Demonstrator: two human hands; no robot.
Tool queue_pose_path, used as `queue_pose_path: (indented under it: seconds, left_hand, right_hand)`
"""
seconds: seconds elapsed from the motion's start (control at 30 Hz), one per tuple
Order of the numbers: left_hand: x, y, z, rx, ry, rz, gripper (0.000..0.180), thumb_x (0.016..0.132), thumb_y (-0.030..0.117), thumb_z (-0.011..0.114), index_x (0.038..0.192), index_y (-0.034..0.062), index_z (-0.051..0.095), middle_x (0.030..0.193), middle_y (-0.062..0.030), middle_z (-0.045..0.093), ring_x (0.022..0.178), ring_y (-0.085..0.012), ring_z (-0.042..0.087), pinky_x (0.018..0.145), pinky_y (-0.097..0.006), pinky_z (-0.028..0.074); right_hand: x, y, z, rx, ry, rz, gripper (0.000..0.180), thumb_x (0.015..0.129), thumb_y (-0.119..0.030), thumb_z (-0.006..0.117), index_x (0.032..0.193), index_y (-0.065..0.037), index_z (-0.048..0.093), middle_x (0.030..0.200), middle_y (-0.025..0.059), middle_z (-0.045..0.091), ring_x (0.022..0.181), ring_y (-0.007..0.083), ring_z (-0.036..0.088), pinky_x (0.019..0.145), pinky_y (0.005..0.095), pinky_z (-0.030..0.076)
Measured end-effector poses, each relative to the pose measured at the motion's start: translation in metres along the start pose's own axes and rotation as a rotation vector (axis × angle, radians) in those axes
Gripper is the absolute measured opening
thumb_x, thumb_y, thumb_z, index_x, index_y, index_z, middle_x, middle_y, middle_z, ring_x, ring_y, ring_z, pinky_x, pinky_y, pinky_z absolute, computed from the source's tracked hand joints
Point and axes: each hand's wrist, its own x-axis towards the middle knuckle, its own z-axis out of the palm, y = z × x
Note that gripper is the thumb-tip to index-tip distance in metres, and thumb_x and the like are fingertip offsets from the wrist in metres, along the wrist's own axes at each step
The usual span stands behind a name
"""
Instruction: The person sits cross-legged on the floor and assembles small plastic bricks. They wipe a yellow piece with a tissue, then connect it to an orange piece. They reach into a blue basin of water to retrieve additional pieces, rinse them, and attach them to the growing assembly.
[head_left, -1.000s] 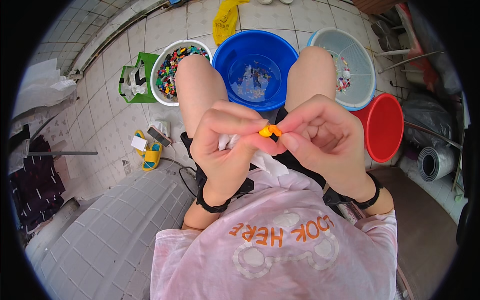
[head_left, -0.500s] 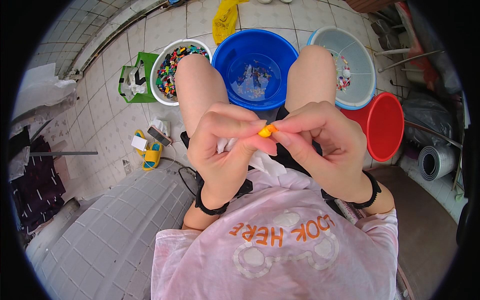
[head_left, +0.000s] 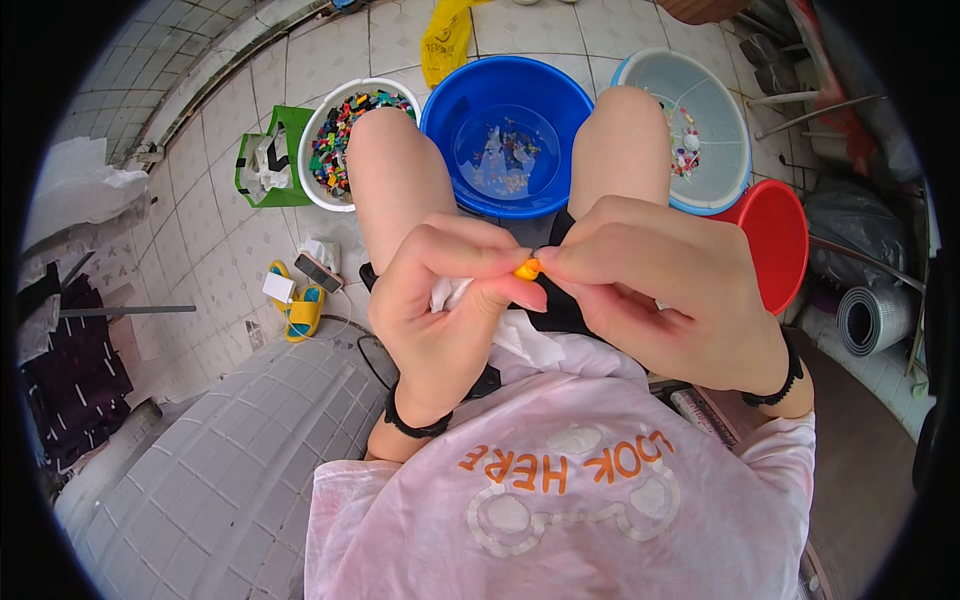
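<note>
The 2 hands are drawn into tight pinches on 1 small yellow-and-orange piece [head_left: 527, 270], in the air on the near side of the blue basin [head_left: 455, 110]. The left hand [head_left: 428, 305] has the yellow part between thumb and forefinger, white tissue [head_left: 528, 345] bunched in its palm; the right hand [head_left: 675, 290] nips the orange end, how firmly I cannot tell. The piece could spring loose if a pinch slackens or the pull is uneven, and perhaps fall near the blue basin. On the tiled floor [head_left: 225, 230], left of the blue basin, stand a white bowl [head_left: 340, 207] of coloured bits and a green bag [head_left: 290, 150]; right of it, a pale colander [head_left: 715, 105] and a red tub [head_left: 780, 250]; beyond it, a yellow bag [head_left: 443, 50].
</note>
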Motion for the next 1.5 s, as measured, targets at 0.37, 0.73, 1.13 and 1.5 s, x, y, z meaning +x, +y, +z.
queue_pose_path:
  seconds: [0.37, 0.73, 1.13, 1.5]
  left_hand:
    - [0.009, -0.003, -0.002, 0.052, -0.094, 0.044, 0.01, 0.08, -0.006, 0.066, 0.087, -0.0006, 0.061, 0.083, -0.0091, 0.067, 0.074, -0.0155, 0.061, 0.067, -0.025, 0.048]
    - [0.007, -0.004, -0.002, -0.366, -0.067, -0.221, 0.018, 0.08, 0.001, 0.074, 0.089, -0.0008, 0.058, 0.086, -0.0109, 0.064, 0.077, -0.0141, 0.061, 0.069, -0.024, 0.048]
    - [0.007, -0.003, -0.004, -0.307, -0.048, -0.179, 0.015, 0.081, -0.002, 0.071, 0.088, -0.0011, 0.058, 0.087, -0.0112, 0.065, 0.077, -0.0137, 0.061, 0.069, -0.024, 0.048]
    - [0.007, -0.002, -0.002, -0.033, -0.079, -0.073, 0.01, 0.081, -0.004, 0.07, 0.085, -0.0002, 0.061, 0.085, -0.0108, 0.067, 0.076, -0.0142, 0.062, 0.068, -0.025, 0.048]
  right_hand:
    - [0.014, -0.018, -0.026, 0.135, -0.157, 0.327, 0.016, 0.073, 0.012, 0.065, 0.081, -0.001, 0.066, 0.051, -0.004, 0.044, 0.045, 0.0006, 0.036, 0.047, 0.0207, 0.029]
    - [0.006, -0.019, -0.014, 0.342, -0.005, 0.369, 0.01, 0.081, 0.007, 0.067, 0.088, 0.003, 0.062, 0.076, 0.0052, 0.067, 0.05, -0.0027, 0.043, 0.047, 0.0153, 0.027]
    - [-0.001, -0.005, 0.008, -0.173, 0.13, -0.126, 0.025, 0.069, 0.012, 0.068, 0.092, 0.004, 0.066, 0.077, 0.0083, 0.064, 0.058, 0.0134, 0.058, 0.048, 0.023, 0.042]
    - [0.006, -0.012, -0.011, -0.02, -0.048, 0.056, 0.02, 0.067, 0.013, 0.063, 0.083, 0.0, 0.064, 0.063, 0.0057, 0.052, 0.049, 0.0104, 0.047, 0.045, 0.0227, 0.034]
